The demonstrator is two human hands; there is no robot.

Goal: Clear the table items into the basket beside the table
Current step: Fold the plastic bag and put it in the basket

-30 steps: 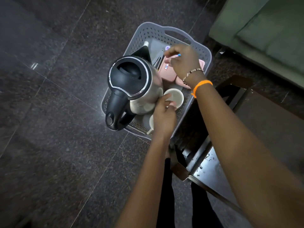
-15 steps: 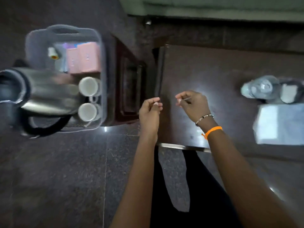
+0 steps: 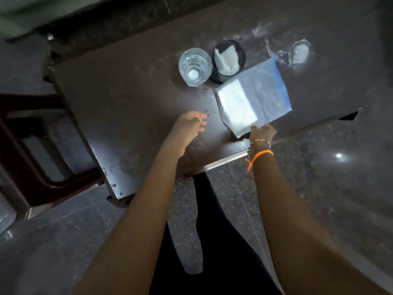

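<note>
On the dark brown table lie a flat pale blue and white packet, a clear plastic bottle seen from above, and a black holder with white napkins. My right hand grips the near edge of the packet, whose near corner is raised off the table with a shadow under it. My left hand hovers over the table left of the packet, fingers relaxed and holding nothing. The basket is out of view.
A dark wooden chair frame stands against the table's left end. White smears and a wet ring mark the table's far right. Polished dark stone floor surrounds the table, and my dark-clothed legs are below.
My view swung right from the basket to the table. Both hands left the basket and crossed over the table; my right hand reached the packet and took hold of its near edge.
</note>
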